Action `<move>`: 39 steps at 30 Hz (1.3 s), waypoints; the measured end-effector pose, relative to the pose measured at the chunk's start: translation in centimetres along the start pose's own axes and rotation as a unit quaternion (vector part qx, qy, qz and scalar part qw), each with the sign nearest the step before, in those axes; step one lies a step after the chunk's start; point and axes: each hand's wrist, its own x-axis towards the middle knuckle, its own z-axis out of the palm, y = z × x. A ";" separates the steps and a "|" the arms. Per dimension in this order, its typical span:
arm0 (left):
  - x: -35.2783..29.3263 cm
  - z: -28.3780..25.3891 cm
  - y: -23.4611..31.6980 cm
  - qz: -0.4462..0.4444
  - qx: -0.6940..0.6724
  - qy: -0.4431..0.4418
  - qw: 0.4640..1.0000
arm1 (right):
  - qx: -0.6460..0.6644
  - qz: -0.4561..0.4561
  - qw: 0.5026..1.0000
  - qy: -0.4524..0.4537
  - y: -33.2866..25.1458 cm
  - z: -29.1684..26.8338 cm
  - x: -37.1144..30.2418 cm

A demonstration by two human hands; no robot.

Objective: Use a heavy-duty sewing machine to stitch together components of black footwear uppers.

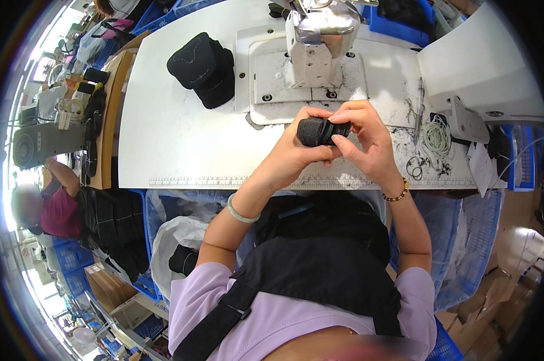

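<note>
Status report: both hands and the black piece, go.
Left hand and right hand both shut on black fabric piece, held above white table. Sewing machine behind it, not touching.

The person wears a short-sleeved lilac top (284, 319) under a black apron (326, 265) whose broad black strap (217, 322) crosses the left shoulder. A pale green bangle (240, 212) circles the left wrist, and a bracelet of brown and amber beads (398, 194) circles the right wrist.
</note>
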 end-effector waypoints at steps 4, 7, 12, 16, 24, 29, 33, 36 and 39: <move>0.0 0.3 -0.2 0.030 0.058 0.024 0.998 | -0.003 -0.018 0.999 0.028 0.5 0.6 -0.1; 0.0 0.2 -0.5 0.042 0.083 0.027 0.995 | -0.025 -0.022 0.999 0.041 0.5 1.1 -0.1; -0.2 0.0 -0.4 0.041 0.083 0.025 0.995 | 0.017 0.008 0.999 0.041 0.5 1.2 -0.2; -0.3 -0.3 -0.6 0.037 0.065 0.016 0.997 | -0.003 0.026 0.999 -0.028 0.7 0.6 -0.5; -0.5 -0.2 -0.5 0.039 0.079 0.026 0.996 | 0.031 0.036 0.998 -0.034 0.6 0.9 -0.4; -0.4 -0.2 -0.5 0.039 0.084 0.034 0.995 | 0.042 0.019 0.999 -0.016 0.5 1.1 -0.4; -0.4 -0.2 -0.5 0.037 0.070 0.030 0.996 | -0.031 0.006 0.999 -0.043 -0.4 0.8 -0.2; -0.3 -0.2 -0.6 0.033 0.059 0.026 0.997 | -0.072 -0.011 0.996 -0.047 -0.2 0.9 -0.3; -0.3 -0.2 -0.7 0.032 0.044 0.024 0.998 | -0.061 -0.021 0.998 0.018 -0.1 1.5 -0.3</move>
